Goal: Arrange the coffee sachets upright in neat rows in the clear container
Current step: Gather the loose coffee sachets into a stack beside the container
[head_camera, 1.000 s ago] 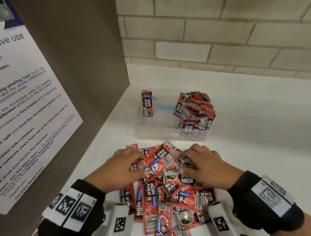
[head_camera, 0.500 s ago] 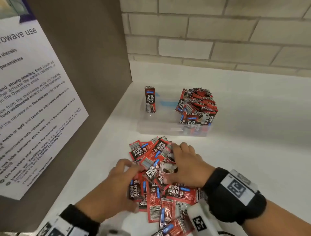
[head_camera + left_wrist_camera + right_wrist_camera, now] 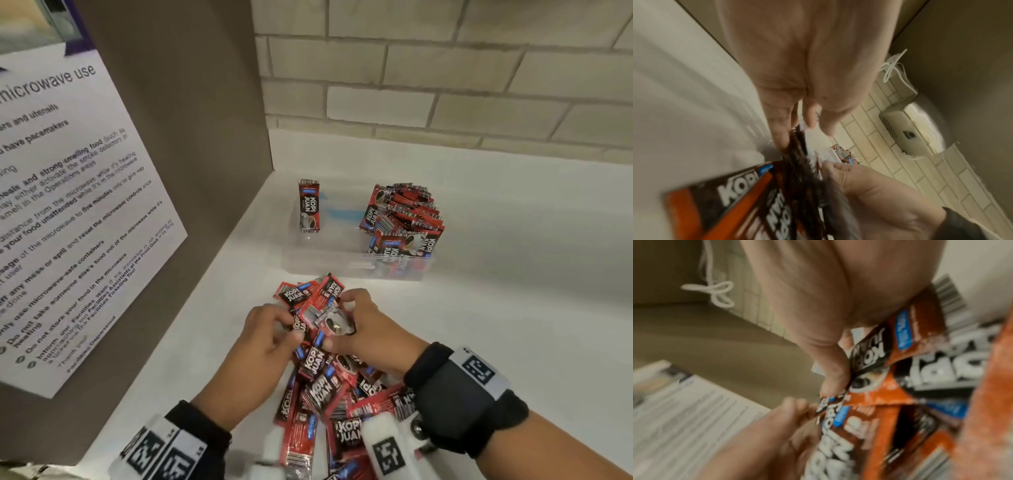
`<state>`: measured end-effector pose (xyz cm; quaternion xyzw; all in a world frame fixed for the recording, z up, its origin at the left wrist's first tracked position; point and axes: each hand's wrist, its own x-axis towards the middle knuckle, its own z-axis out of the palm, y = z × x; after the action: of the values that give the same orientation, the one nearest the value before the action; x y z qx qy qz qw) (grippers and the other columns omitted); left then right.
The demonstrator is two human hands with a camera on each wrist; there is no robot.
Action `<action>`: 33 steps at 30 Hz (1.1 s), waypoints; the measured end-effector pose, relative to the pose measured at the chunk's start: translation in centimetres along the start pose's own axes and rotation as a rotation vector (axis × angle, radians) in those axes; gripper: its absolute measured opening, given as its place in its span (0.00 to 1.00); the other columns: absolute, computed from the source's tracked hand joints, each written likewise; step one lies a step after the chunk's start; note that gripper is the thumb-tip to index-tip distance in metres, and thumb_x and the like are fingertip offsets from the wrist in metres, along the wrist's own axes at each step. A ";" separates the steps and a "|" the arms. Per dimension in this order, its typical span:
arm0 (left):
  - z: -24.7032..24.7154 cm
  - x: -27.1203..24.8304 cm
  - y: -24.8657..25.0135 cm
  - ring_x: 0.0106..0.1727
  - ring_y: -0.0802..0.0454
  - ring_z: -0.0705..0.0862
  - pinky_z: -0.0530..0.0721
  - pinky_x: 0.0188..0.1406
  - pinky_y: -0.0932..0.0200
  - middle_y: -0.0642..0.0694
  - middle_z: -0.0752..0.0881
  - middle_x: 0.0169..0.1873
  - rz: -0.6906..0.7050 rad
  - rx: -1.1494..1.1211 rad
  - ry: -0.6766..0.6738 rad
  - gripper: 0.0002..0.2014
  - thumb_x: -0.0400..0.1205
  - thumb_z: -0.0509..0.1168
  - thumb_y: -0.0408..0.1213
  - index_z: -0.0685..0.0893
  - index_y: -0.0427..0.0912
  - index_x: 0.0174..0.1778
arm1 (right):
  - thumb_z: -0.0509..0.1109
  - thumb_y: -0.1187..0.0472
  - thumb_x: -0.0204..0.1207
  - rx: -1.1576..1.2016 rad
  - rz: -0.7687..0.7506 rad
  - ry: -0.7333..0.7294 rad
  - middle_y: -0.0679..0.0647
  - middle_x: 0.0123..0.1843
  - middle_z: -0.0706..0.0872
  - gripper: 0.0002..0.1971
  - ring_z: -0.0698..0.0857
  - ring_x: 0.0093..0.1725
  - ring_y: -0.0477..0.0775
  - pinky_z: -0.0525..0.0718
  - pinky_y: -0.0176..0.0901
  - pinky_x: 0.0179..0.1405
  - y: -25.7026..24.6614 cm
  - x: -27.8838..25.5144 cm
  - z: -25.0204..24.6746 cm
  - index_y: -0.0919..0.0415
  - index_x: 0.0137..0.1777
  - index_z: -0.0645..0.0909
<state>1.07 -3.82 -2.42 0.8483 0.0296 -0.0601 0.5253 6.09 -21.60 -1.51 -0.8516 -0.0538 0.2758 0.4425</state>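
A heap of red and black coffee sachets [image 3: 329, 387] lies on the white counter in front of me. My left hand [image 3: 270, 329] and right hand [image 3: 356, 318] meet at the far end of the heap, and both pinch a small bunch of sachets [image 3: 322, 305] raised a little off it. The wrist views show the bunch [image 3: 797, 162] [image 3: 869, 369] held edge-on between fingers and thumbs. Behind the heap stands the clear container [image 3: 356, 267]. A single sachet [image 3: 309, 205] stands upright at its left end, and a packed row of sachets [image 3: 404, 219] fills its right end.
A brown panel with a printed microwave notice [image 3: 68, 219] stands close on the left. A brick wall [image 3: 445, 75] rises behind the counter. White counter [image 3: 531, 274] stretches to the right of the container.
Both hands have drawn together over the far end of the heap and gathered several sachets into a raised bunch. The head view has moved back and down slightly.
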 end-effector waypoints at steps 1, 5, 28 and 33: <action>0.1 0.3 0.2 0.46 0.56 0.84 0.77 0.35 0.76 0.47 0.78 0.54 -0.019 -0.030 0.042 0.09 0.83 0.64 0.36 0.71 0.49 0.54 | 0.73 0.62 0.76 0.066 0.019 -0.019 0.57 0.72 0.69 0.37 0.75 0.60 0.51 0.77 0.28 0.42 0.2 0.1 0.0 0.56 0.78 0.54; 0.2 1.2 0.9 0.41 0.57 0.83 0.79 0.32 0.74 0.49 0.76 0.45 -0.067 -0.106 0.006 0.29 0.79 0.67 0.26 0.61 0.60 0.64 | 0.73 0.67 0.74 0.203 0.075 -0.037 0.62 0.59 0.82 0.24 0.82 0.54 0.54 0.84 0.49 0.56 0.8 0.9 -0.2 0.65 0.69 0.71; -0.2 0.9 6.1 0.73 0.61 0.73 0.76 0.70 0.60 0.53 0.69 0.74 0.304 -0.282 -0.171 0.48 0.73 0.55 0.20 0.44 0.64 0.81 | 0.68 0.74 0.74 0.341 -0.651 0.136 0.45 0.63 0.79 0.28 0.78 0.62 0.34 0.74 0.24 0.60 -4.3 -1.5 -1.7 0.49 0.67 0.65; 1.8 1.3 5.4 0.59 0.48 0.84 0.87 0.48 0.52 0.45 0.78 0.64 0.127 -0.288 -0.225 0.48 0.73 0.53 0.12 0.48 0.65 0.77 | 0.65 0.74 0.76 0.273 -0.501 0.036 0.56 0.68 0.73 0.31 0.77 0.63 0.33 0.78 0.27 0.58 -2.2 -0.7 -0.3 0.46 0.70 0.59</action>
<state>2.85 -7.81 1.40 0.7523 -0.0747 -0.1164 0.6441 6.04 -20.74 0.63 -0.7491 -0.2171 0.1472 0.6084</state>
